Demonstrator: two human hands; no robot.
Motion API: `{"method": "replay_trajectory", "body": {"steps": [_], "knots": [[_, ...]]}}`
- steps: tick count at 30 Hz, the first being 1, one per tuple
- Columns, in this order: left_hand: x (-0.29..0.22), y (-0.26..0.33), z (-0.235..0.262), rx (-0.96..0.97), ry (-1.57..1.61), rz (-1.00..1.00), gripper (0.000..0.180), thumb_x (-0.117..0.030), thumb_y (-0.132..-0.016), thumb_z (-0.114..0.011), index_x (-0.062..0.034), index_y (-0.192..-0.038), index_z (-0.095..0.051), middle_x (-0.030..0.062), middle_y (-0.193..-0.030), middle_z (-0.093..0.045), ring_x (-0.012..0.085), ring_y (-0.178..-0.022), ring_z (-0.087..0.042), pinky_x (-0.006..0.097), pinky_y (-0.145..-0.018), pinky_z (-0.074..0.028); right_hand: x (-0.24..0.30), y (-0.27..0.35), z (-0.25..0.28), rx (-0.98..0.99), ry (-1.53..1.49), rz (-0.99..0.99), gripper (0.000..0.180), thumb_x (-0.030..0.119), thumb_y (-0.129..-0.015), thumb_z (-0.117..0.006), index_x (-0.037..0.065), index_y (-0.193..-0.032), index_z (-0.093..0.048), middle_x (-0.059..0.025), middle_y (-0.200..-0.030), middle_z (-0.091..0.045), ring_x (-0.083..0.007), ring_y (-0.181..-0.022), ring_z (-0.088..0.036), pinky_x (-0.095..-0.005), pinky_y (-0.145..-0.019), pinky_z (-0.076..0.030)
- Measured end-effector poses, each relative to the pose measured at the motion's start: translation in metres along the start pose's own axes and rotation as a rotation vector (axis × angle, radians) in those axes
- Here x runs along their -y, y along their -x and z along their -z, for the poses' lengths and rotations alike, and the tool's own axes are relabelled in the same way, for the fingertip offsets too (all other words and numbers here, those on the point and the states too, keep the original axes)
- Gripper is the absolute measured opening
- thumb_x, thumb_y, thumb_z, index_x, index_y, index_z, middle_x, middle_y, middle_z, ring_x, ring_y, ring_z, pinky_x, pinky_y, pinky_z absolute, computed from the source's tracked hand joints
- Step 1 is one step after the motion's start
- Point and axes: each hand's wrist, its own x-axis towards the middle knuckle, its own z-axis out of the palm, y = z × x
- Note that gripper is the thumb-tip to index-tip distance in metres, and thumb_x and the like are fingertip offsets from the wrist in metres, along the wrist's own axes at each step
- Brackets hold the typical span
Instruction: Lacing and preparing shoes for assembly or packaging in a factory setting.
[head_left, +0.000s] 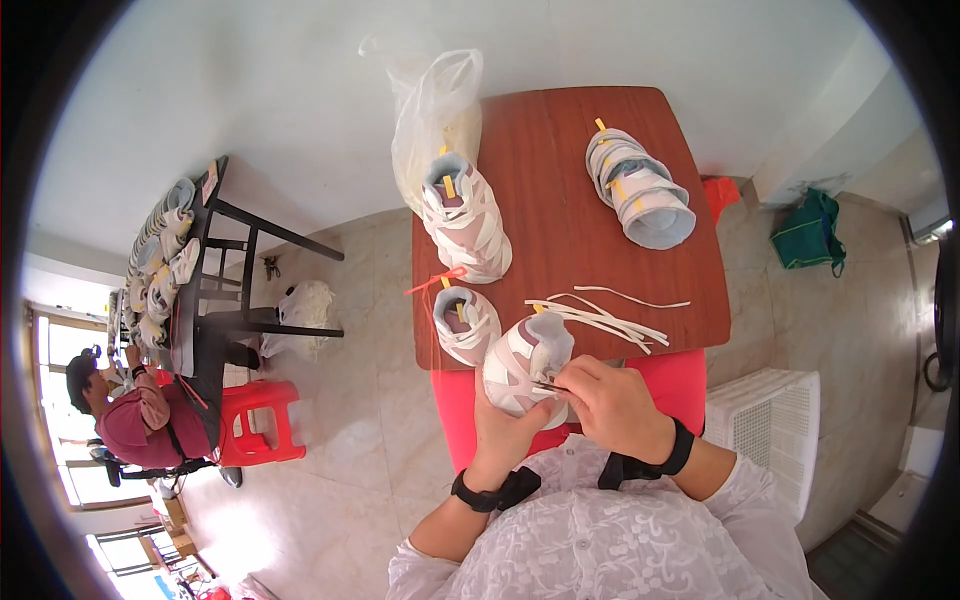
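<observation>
My left hand point(505, 432) cups a white and mauve sneaker point(520, 360) from below, just off the near edge of the brown table point(580, 240). My right hand point(610, 405) rests on the sneaker's side and pinches a thin dark tool or lace tip against it. A bundle of white laces point(605, 318) lies on the table just beyond the shoe. Both wrists wear black bands.
Three more sneakers sit on the table: one at the near left point(465, 325), one by a clear plastic bag point(465, 215), one at the far right point(640, 190). A white crate point(765, 425) stands at the right. Another person point(130, 415) sits at a black table with shoes, by a red stool point(262, 420).
</observation>
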Motion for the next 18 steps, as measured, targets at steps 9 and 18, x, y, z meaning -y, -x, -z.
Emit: {"method": "replay_trajectory", "body": {"steps": [9,18], "knots": [[-0.012,0.003,-0.011,-0.132,-0.207,-0.103,0.063,0.001,-0.067,-0.073,-0.0003,-0.122,-0.044,0.0092,-0.113,-0.058,0.0167,-0.102,-0.059,0.030,-0.084,-0.049,-0.007,-0.004,0.006,0.042,-0.071,0.175,0.023,0.001,-0.076,-0.063,0.005,-0.097,-0.058,-0.0079,-0.087,-0.059,-0.0270,-0.068,-0.062,-0.0365,-0.053,-0.049],[-0.011,-0.002,0.010,0.189,0.527,0.162,0.061,0.004,-0.077,-0.069,-0.0018,-0.132,-0.043,0.0102,-0.125,-0.056,0.0204,-0.113,-0.057,0.038,-0.096,-0.049,-0.006,-0.020,0.020,-0.091,-0.098,0.117,0.035,0.024,-0.073,-0.077,0.009,-0.098,-0.058,-0.0066,-0.100,-0.058,-0.0252,-0.068,-0.062,-0.0349,-0.058,-0.051]]}}
